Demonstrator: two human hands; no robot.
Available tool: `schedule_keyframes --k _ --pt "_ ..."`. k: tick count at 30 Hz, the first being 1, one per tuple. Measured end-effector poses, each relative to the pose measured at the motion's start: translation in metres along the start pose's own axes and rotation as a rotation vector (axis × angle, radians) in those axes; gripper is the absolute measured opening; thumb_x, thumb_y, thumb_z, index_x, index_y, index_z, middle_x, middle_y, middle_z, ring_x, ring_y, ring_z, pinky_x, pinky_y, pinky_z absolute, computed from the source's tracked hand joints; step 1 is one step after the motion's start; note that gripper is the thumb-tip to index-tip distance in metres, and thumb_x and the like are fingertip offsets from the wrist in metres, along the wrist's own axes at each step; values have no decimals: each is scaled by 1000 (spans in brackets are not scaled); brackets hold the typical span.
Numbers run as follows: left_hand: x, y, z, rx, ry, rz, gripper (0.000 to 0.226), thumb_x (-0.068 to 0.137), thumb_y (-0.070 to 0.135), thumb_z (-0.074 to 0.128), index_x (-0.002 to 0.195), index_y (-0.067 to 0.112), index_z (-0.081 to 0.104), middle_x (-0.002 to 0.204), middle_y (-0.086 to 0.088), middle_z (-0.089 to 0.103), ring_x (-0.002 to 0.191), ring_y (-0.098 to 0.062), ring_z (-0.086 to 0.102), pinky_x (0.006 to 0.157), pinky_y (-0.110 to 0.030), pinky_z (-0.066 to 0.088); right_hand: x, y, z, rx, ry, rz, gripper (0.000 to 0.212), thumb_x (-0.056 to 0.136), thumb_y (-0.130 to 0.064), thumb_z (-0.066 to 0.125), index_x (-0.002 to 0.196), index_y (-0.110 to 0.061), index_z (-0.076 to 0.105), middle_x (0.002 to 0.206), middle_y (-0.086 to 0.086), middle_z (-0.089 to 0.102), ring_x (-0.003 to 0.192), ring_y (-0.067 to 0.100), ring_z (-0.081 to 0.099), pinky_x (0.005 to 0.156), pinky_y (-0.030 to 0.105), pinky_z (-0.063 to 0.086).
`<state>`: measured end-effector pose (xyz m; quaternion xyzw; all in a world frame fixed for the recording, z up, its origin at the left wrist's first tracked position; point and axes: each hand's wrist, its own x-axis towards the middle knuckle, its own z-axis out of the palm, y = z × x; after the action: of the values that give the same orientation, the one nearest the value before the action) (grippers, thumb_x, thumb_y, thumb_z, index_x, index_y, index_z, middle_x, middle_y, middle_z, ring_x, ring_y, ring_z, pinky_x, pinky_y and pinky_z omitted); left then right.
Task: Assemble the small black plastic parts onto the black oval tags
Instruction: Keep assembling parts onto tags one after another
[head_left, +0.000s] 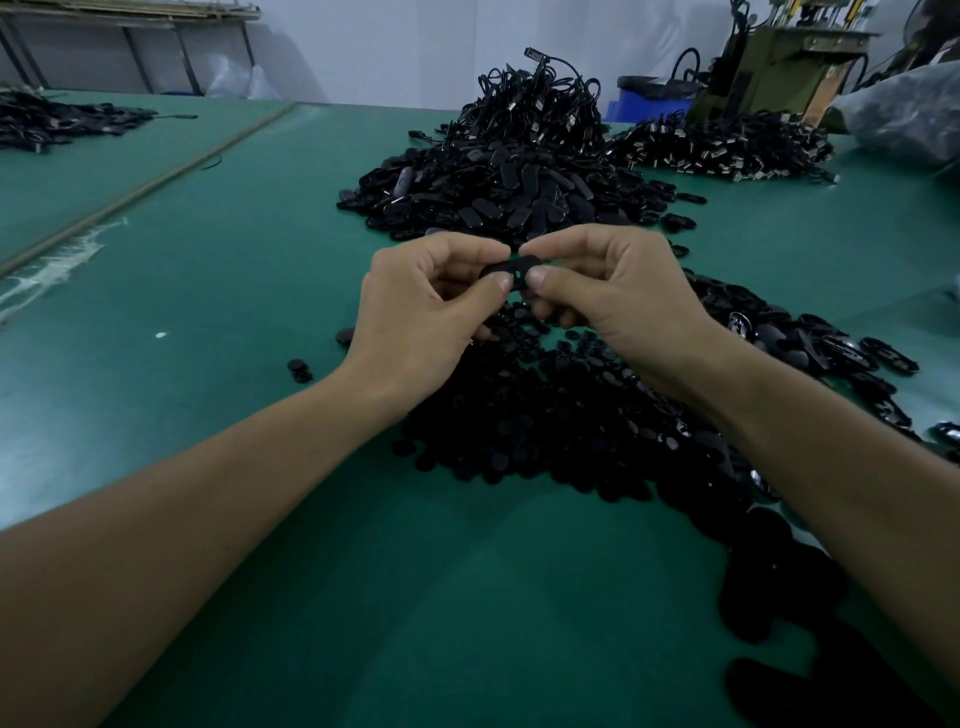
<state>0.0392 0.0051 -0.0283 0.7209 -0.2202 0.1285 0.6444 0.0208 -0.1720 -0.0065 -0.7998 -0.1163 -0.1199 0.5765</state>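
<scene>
A black oval tag (511, 268) is held above the green table between both hands. My left hand (426, 306) pinches its left end with thumb and forefinger. My right hand (608, 291) pinches its right end the same way. Whether a small part sits on the tag is hidden by the fingers. Below the hands lies a heap of small black round parts (561, 415). Beyond the hands is a big pile of black oval tags (498, 192).
A mound of black cables (540, 104) tops the far pile, with more cable pieces (727, 148) to its right. Glossy black pieces (810, 343) lie at the right. Another black pile (57, 122) sits far left. A blue bin (649, 101) and a machine (779, 67) stand behind.
</scene>
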Motion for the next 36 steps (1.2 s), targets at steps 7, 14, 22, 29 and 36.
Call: schedule_keyframes --k 7,14,22,29,36 --pt "0 -1 0 -2 30 -26 11 88 14 78 94 22 73 79 -2 76 69 -20 74 64 -30 60 1 0 3 155 -11 43 6 94 -7 65 93 -11 70 76 7 75 66 16 69 60 22 52" --pt "0 -2 -2 8 1 -50 12 84 14 82 85 20 71 72 0 75 65 -15 72 61 -23 56 0 2 3 102 21 17 7 91 -8 70 95 -14 69 74 3 73 64 11 67 60 20 51" --pt "-2 -1 1 -65 11 -60 12 87 9 78 90 19 73 73 0 75 66 -13 72 64 -23 57 -1 3 3 40 -15 11 7 90 -12 72 92 -19 72 68 -5 70 62 6 63 57 17 49" --pt "0 0 0 -117 17 -55 14 94 3 68 93 16 73 74 1 75 68 -10 72 65 -20 56 -1 2 0 215 -44 84 9 94 -4 64 96 -11 70 77 7 75 68 14 70 62 21 54" --pt "1 1 -2 -66 49 -42 19 94 2 66 91 20 72 73 2 74 70 -12 73 64 -22 56 0 4 -1 229 -41 63 21 97 0 58 98 -15 73 79 4 74 71 12 68 66 23 53"
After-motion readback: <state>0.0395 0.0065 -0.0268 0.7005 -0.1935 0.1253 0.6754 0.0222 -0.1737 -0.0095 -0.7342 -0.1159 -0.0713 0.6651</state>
